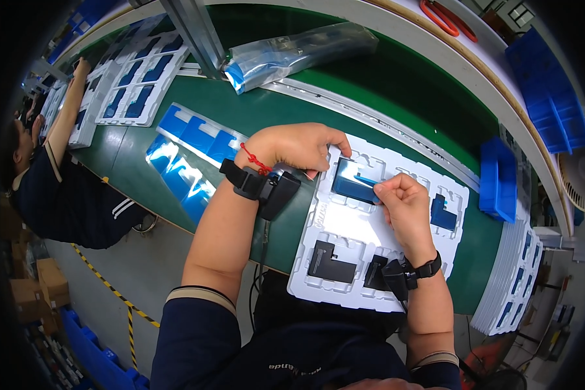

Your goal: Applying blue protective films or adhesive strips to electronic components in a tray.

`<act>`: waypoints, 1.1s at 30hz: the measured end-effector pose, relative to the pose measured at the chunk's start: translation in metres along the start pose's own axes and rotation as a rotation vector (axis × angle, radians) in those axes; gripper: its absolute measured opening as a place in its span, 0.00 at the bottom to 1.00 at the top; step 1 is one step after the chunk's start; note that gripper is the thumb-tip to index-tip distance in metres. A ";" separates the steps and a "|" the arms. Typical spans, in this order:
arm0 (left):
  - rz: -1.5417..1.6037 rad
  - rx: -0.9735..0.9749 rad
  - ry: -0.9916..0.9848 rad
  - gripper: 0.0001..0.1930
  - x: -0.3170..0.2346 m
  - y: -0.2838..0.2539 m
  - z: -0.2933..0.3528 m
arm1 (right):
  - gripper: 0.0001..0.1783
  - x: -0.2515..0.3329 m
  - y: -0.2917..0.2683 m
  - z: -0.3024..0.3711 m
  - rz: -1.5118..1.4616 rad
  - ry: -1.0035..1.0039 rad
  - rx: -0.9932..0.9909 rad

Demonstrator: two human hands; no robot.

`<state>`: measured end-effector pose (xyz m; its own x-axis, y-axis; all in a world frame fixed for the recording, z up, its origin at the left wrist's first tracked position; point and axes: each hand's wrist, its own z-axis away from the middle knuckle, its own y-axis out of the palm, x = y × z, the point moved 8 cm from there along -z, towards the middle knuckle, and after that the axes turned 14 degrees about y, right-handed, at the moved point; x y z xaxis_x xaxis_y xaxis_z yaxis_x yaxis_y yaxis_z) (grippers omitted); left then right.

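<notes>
At the far left of the frame, a co-worker in a dark top (65,195) leans over the long green conveyor belt (286,110), one arm stretched toward a row of white moulded trays with blue inserts (136,75) in the upper left. Just right of that, several glossy blue film-covered sheets (188,156) lie flat on the belt, and above them, near the top centre, rests a clear plastic bag with dark contents (292,55) beside a grey metal post (192,29).

In the middle of the frame, the left hand (296,146) lies palm down on the upper left corner of a white vacuum-formed plastic tray (344,227), fingers together and curled lightly over its edge, pressing it to the belt; a red string and a black strapped device sit at that wrist. The tray sits at the centre, close to the near edge of the belt. In its upper pocket lies a dark rectangular part with a blue film (354,182).

Right of centre, the right hand (403,205) pinches thumb and forefinger shut on a small blue tab at that part's right edge. Two black L-shaped parts (328,263) occupy the lower pockets, and a blue-filmed part (443,214) lies in a pocket further right.

At the right of the frame, a tall stack of white trays (510,286) stands edge-on, with blue plastic bins (500,179) beyond it.
</notes>
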<state>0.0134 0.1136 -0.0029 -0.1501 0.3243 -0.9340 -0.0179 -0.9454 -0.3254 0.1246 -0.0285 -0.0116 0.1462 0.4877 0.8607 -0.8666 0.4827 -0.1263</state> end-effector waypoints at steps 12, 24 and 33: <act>0.012 -0.016 0.015 0.23 0.003 -0.001 -0.001 | 0.04 0.002 0.001 -0.001 0.040 -0.001 -0.020; 0.039 -0.038 0.008 0.20 0.004 0.001 -0.002 | 0.05 -0.002 0.002 -0.004 0.072 -0.030 -0.051; 0.043 -0.038 0.018 0.20 0.006 0.003 -0.003 | 0.03 0.008 0.007 0.008 0.374 -0.245 -0.250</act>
<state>0.0150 0.1129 -0.0098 -0.1316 0.2846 -0.9496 0.0259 -0.9566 -0.2903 0.1160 -0.0268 -0.0020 -0.2939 0.4900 0.8207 -0.6935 0.4816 -0.5358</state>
